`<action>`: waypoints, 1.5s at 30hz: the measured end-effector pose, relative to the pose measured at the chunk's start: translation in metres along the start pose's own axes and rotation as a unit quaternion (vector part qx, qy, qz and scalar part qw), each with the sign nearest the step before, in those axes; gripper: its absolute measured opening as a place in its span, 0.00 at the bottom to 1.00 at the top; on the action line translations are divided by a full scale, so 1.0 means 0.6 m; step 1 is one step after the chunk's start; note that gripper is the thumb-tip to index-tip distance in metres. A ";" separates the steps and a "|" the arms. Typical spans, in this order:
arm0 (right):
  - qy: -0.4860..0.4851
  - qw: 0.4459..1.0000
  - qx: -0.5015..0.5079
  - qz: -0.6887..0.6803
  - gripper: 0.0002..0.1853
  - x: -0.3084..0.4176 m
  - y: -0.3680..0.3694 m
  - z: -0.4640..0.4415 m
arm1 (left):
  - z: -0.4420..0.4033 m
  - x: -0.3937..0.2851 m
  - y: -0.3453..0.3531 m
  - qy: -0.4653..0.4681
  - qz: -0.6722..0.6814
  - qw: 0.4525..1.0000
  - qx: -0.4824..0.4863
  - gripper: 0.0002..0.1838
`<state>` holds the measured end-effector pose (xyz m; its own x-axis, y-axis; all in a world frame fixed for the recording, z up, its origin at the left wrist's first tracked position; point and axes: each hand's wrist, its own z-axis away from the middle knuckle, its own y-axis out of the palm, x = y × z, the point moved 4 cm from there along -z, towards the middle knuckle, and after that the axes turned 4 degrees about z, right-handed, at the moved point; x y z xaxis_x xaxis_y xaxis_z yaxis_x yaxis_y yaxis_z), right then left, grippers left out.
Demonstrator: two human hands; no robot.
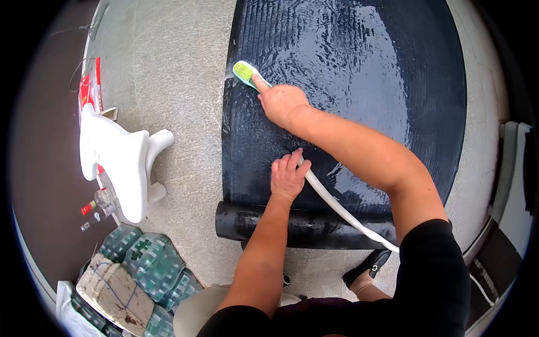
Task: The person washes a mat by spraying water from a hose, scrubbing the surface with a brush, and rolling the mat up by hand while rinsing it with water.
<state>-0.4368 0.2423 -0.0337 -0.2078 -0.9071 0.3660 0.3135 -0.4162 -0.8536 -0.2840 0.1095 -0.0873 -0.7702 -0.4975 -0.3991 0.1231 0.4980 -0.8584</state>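
Note:
My right hand (281,103) is closed around the handle of a green and white brush (245,72), index finger stretched along its back. The brush lies at the left edge of a wet black mat (348,84). Nearer to me, my left hand (289,173) is closed on the end of a white hose (337,209), just above the mat's surface. The hose runs back to the right across the mat's rolled-up near end (309,227). Water shines on much of the mat.
A white plastic stool (120,157) is at the left on the speckled floor (191,112). Bottles (104,196) lie beside it. Wrapped packs of green bottles (149,261) and a worn block (112,295) are at the lower left. My shoe (368,267) is behind the roll.

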 end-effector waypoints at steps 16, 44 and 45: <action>0.036 0.995 -0.030 0.087 0.29 -0.015 -0.041 -0.090 | -0.002 0.000 -0.005 -0.002 -0.006 1.000 -0.017 0.16; 0.301 0.952 0.010 0.057 0.33 -0.172 -0.017 0.684 | 0.003 0.004 0.003 0.017 0.010 1.000 -0.004 0.16; 0.306 0.949 0.020 0.072 0.33 -0.178 -0.005 0.763 | 0.003 0.005 0.008 0.030 -0.008 0.999 0.007 0.15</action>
<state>0.0088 0.3115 0.0994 -0.6549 -0.7542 -0.0476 0.4119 -0.3034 -0.8592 -0.2848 0.1092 -0.0932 -0.8086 -0.4607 -0.3658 0.1197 0.4800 -0.8691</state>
